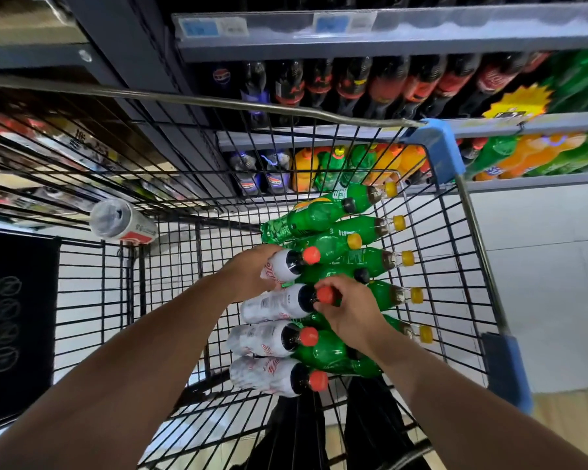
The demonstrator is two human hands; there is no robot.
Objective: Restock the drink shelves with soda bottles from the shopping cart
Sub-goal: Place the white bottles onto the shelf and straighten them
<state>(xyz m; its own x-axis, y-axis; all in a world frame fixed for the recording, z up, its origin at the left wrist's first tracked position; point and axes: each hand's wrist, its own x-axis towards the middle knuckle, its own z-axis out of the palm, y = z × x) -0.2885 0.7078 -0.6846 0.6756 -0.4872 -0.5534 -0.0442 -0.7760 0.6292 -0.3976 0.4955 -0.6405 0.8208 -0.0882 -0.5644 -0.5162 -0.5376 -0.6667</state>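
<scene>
Reaching into the shopping cart (442, 150), the left hand (252, 271) grips one white soda bottle (282, 268) and the right hand (352, 310) pinches the red cap (325, 295) of the next bottle (275, 305).

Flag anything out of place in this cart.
A white-and-red cup with a clear top lies on its side at the left wall of the black wire shopping cart, apart from the soda bottles. It looks like litter, not stock.

red-capped white bottles (262, 339): 4 | yellow-capped green bottles (357, 197): 6 | shopping cart (440, 147): 1
</scene>
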